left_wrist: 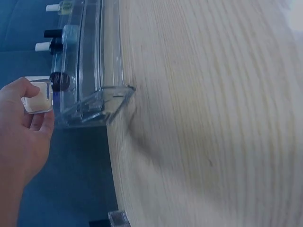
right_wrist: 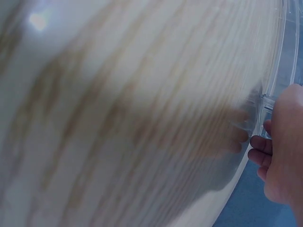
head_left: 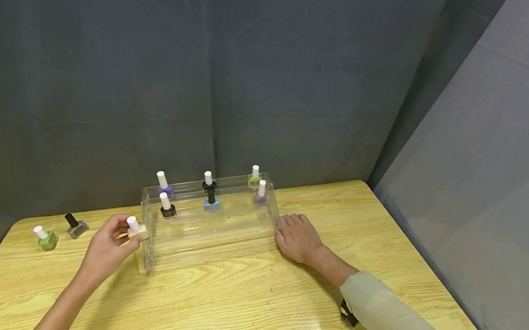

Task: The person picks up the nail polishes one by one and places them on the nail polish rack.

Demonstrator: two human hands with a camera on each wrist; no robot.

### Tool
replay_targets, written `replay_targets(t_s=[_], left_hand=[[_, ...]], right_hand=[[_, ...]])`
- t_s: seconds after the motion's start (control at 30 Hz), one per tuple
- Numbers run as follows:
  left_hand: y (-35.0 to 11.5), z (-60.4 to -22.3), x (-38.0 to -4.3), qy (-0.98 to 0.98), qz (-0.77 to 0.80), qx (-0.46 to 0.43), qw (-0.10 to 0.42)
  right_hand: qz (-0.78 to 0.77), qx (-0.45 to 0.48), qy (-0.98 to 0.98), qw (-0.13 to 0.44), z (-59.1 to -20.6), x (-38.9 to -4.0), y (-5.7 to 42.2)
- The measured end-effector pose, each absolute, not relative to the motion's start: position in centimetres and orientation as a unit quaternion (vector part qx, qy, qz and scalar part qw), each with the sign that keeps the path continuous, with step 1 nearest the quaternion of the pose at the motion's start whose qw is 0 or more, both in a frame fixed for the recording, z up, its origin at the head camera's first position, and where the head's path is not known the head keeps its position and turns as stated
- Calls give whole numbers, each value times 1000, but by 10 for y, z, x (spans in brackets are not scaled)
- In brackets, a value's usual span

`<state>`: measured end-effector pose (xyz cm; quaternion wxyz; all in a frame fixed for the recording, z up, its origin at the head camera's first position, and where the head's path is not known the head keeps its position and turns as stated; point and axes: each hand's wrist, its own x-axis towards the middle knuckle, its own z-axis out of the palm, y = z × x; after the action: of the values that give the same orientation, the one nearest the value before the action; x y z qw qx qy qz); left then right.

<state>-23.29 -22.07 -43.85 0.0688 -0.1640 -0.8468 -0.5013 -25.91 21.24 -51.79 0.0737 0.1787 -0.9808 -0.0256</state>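
My left hand (head_left: pixel 107 246) pinches a cream nail polish bottle (head_left: pixel 138 231) with a white cap between thumb and fingers. It holds the bottle at the left end of a clear acrylic rack (head_left: pixel 211 253). In the left wrist view the cream bottle (left_wrist: pixel 38 100) overlaps the rack's upper tiers. At the rack's other end, my right hand (head_left: pixel 299 239) rests against its right side, fingers loosely bent. The top tier bears a purple bottle (head_left: pixel 165 190), a dark one (head_left: pixel 208 185) and a yellow-green one (head_left: pixel 254 180). Below stand dark brown (head_left: pixel 168 212), light blue (head_left: pixel 211 205) and mauve (head_left: pixel 260 197) bottles.
On the table's left lie a green nail polish bottle (head_left: pixel 48 241) with a white cap and a greyish bottle (head_left: pixel 78 229) with a black cap, both tilted. A dark curtain (head_left: pixel 212 82) hangs behind the wooden table (head_left: pixel 244 309), and a grey panel (head_left: pixel 493 166) stands along the right.
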Motion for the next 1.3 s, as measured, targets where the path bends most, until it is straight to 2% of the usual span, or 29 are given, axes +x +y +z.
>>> replay_targets(t_s=[0.37, 1.3], left_hand=[[-199, -440, -248, -847, -498, -181, 38], [-178, -460, -267, -874, -448, -188, 8]], right_hand=[[-28, 179, -981, 63, -516, -258, 211], [-28, 174, -982, 62, -515, -258, 211]])
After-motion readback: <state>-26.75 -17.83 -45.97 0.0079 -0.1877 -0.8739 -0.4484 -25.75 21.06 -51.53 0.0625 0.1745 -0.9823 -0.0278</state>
